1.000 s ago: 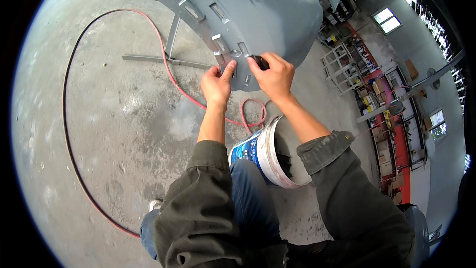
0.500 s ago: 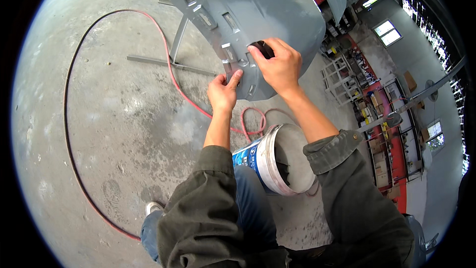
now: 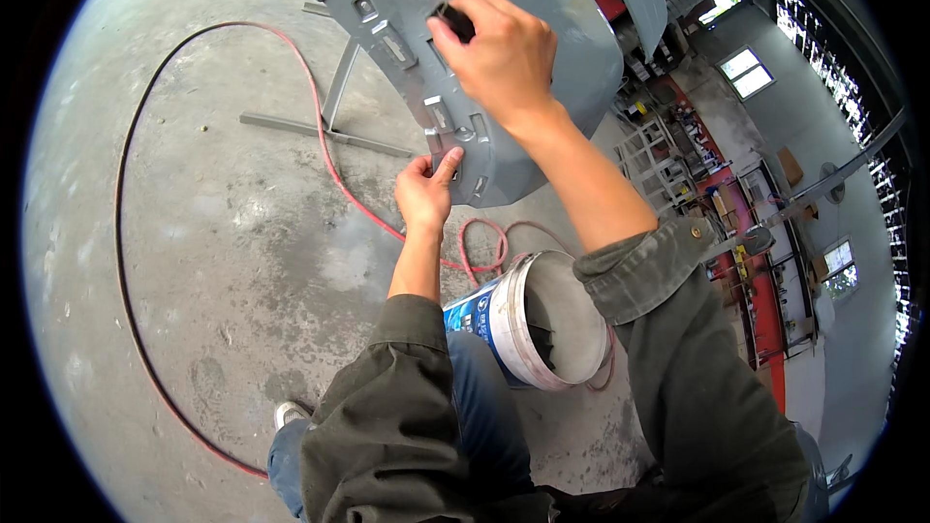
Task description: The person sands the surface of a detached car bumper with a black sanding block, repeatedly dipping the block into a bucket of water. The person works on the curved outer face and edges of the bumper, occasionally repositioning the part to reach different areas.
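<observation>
A large grey panel with slots and raised tabs along its left side fills the upper middle of the head view. My left hand grips its lower left edge, thumb on top and fingers mostly hidden. Higher up, my right hand is closed round a small black pad against the panel face. Below the panel, a white and blue bucket with dark pieces inside stands by my leg.
A pink hose loops across the concrete floor. A metal stand sits under the panel. To the right are a pale rack, cluttered red shelving, a metal bar and wall windows.
My right hand has moved up and left along the panel with the black pad. My left hand keeps hold of the edge, which now sits slightly lower in the picture.
</observation>
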Demonstrator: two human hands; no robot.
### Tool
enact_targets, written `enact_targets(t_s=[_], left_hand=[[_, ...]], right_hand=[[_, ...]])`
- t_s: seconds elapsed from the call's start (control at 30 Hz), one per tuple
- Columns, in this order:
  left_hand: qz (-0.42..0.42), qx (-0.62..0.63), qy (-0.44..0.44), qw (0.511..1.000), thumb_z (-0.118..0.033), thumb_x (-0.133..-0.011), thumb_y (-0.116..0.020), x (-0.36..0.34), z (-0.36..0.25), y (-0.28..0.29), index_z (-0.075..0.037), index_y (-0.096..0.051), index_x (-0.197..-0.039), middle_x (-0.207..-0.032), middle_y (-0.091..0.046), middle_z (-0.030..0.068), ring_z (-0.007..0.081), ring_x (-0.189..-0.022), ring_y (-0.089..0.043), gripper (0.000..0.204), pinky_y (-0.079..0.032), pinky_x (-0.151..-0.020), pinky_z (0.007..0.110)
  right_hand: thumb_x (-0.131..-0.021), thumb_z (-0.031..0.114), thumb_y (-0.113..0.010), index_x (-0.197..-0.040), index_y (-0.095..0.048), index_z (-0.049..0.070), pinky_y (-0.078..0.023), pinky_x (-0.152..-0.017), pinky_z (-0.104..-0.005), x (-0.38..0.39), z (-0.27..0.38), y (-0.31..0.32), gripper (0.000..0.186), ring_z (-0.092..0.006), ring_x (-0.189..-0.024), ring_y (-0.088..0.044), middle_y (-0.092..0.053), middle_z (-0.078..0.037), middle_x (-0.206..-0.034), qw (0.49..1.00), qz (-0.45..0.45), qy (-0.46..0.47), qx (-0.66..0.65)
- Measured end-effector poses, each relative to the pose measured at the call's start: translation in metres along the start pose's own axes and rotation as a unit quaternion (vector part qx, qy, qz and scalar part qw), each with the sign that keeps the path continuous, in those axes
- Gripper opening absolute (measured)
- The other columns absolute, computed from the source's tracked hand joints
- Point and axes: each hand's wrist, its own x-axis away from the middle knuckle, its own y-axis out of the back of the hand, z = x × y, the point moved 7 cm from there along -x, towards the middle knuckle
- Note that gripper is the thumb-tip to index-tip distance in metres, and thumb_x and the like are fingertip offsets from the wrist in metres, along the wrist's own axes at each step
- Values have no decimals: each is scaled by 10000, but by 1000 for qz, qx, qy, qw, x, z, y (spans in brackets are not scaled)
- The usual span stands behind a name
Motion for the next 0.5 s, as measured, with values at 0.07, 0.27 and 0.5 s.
enact_targets(t_s=[0.07, 0.27, 0.5], left_hand=[[-1, 13, 9, 1000, -389, -804, -821, -1, 0, -3, 16, -735, -933, -799, -721, 69, 123, -712, -618, 434, -501, -702, 299], [-21, -6, -36, 999, -395, -809, -816, -2, 1, -3, 18, -734, -938, -789, -720, 67, 124, -712, -618, 440, -500, -705, 305], [13, 9, -18, 1000, -402, -806, -818, -6, 6, -9, -1, -742, -907, -803, -729, 51, 122, -732, -632, 421, -498, -728, 294]], right_hand=[[-750, 261, -753, -791, -668, 123, -491, -538, -397, 18, -13, -1, 167, -271, -622, -647, -644, -18, -721, 1000, 27, -11, 2], [-748, 257, -747, -765, -654, 117, -473, -517, -411, 7, -7, -8, 168, -274, -616, -645, -639, -21, -710, 1000, 21, -12, 11], [-755, 273, -772, -775, -634, 113, -470, -512, -407, 53, -31, 3, 212, -275, -601, -639, -630, -22, -714, 998, 44, -46, 20]])
